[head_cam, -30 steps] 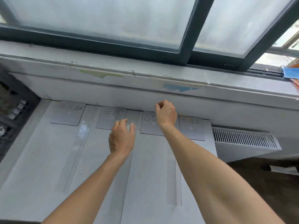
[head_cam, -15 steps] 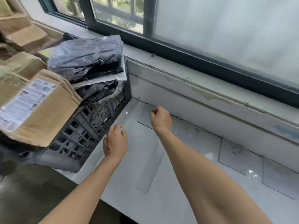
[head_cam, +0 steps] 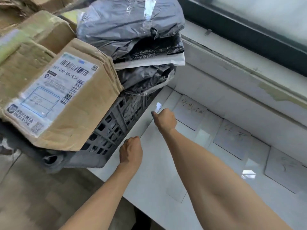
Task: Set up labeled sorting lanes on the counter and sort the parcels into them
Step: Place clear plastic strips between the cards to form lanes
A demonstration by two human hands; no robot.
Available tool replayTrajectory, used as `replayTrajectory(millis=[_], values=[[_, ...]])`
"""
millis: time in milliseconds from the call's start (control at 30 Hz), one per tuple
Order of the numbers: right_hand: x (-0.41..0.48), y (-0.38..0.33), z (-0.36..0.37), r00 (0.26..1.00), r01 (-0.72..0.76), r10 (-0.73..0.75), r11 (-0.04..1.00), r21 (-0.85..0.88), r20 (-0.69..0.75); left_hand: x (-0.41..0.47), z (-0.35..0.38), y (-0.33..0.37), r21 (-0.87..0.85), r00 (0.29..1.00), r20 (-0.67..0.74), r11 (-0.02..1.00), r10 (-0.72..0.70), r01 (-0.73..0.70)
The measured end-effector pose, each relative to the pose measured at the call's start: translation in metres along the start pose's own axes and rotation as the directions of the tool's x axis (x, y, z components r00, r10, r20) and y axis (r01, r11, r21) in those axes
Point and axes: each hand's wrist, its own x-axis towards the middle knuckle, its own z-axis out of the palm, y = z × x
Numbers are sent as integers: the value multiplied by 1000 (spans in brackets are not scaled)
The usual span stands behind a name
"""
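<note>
On the white counter, three handwritten label cards lie along the back wall: the left card, the middle card and the right card. Clear tape strips mark lane lines between them. A thin clear tape strip runs along the counter's left edge between my hands. My right hand is closed at its far end and my left hand at its near end. Parcels sit piled in a dark crate: a labelled cardboard box and grey poly bags.
The crate stands against the counter's left end, level with my hands. More cardboard boxes are stacked behind it. A white ledge and a dark window frame run along the back. Brown floor lies below left.
My view has swung left from the label row to the counter's left end and the parcel crate. Both hands moved left to that edge and closed.
</note>
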Motion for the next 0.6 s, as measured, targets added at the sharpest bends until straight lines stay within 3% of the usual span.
replayTrajectory(millis=[300, 600], values=[[3, -9, -1, 1000, -18, 18, 1000, -24, -12, 2, -5, 1, -22, 1000, -31, 1000, -1, 0], [-8, -19, -12, 998, 2, -1, 1000, 20, -64, -15, -21, 3, -144, 982, -185, 987, 41, -69]])
